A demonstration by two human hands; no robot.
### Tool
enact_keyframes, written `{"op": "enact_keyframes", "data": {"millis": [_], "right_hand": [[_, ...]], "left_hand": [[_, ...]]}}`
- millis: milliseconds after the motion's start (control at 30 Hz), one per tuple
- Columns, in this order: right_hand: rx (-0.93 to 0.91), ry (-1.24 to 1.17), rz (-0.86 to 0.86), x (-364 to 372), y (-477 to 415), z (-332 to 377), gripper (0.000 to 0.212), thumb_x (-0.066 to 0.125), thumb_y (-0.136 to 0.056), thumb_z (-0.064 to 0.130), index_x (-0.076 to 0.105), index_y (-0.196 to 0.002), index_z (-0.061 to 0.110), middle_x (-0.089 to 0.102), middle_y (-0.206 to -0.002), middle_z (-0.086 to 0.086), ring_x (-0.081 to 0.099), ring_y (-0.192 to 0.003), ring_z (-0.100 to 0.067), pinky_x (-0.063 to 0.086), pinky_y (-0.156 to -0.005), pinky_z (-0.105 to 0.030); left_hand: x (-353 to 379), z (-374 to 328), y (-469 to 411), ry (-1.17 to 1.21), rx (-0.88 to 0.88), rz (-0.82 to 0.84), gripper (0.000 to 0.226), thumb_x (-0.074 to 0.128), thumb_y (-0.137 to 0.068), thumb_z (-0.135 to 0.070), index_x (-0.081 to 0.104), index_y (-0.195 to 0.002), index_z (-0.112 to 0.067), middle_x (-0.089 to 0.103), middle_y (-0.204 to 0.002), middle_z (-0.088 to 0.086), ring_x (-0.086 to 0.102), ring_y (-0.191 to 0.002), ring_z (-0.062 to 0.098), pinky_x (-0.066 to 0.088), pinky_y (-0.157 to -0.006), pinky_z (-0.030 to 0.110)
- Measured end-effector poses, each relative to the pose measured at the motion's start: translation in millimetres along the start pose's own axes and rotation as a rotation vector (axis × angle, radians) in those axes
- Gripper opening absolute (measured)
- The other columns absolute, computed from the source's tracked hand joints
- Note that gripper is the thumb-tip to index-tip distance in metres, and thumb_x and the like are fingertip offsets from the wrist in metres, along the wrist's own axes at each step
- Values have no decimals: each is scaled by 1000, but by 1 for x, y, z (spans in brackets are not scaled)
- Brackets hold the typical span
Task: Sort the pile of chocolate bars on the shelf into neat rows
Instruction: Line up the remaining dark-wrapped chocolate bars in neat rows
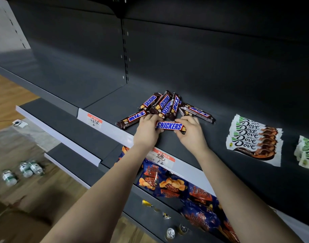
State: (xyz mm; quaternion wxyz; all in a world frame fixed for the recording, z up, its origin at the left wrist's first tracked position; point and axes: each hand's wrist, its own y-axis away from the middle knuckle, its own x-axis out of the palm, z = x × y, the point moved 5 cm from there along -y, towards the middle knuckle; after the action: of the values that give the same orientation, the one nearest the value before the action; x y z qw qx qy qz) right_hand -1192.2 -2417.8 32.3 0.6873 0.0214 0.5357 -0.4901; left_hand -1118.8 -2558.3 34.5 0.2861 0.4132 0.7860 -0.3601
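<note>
Snickers bar [168, 126], pinched at both ends by my L hand [146, 131] & R hand [191, 133] nr the shelf [216, 135] front: I'd lay it square to the edge, label up, clear of the pile [165, 106] just behind.

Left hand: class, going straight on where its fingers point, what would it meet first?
Probably the loose pile of Snickers bars just past the left hand fingertips, though depth is unclear.
</note>
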Motion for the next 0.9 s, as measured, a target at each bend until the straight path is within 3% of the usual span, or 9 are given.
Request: {"op": "enact_keyframes", "data": {"millis": [100, 400, 667, 900], "right_hand": [[24, -14, 11, 0, -1, -3, 36, 71, -78, 16, 65, -113, 11, 59, -110, -2, 47, -104, -20, 39, -91, -31], [56, -27, 38, 0, -2, -3, 36, 70, -80, 16, 64, -115, 10, 59, -112, -3, 45, -106, -19, 33, -91, -24], [67, 75, 65, 1, 0, -1, 35, 64, -84, 17, 60, -119, 11, 57, -117, -4, 44, -112, -23, 38, -96, -39], [68, 221, 91, -37, -5, 3, 37, 59, -87, 21, 57, -123, 17, 54, -125, 0, 38, -122, -22, 29, -101, -36]], "left_hand": [[0, 3, -1, 40, -44, -17, 33, 71, -79, -19, 54, -107, -17, 58, -111, 1, 48, -107, 20, 40, -85, 31], [0, 3, -1, 4, -23, -25, 39, 70, -80, -24, 57, -116, -16, 58, -117, 1, 48, -110, 21, 39, -90, 30], [6, 6, -5, -17, -7, -13, 37, 67, -83, -26, 56, -117, -16, 57, -119, 3, 46, -112, 25, 39, -90, 34], [6, -15, -18, -19, 99, 33, 40, 69, -81, -27, 58, -117, -13, 59, -118, 11, 48, -110, 34, 37, -95, 38]]}}
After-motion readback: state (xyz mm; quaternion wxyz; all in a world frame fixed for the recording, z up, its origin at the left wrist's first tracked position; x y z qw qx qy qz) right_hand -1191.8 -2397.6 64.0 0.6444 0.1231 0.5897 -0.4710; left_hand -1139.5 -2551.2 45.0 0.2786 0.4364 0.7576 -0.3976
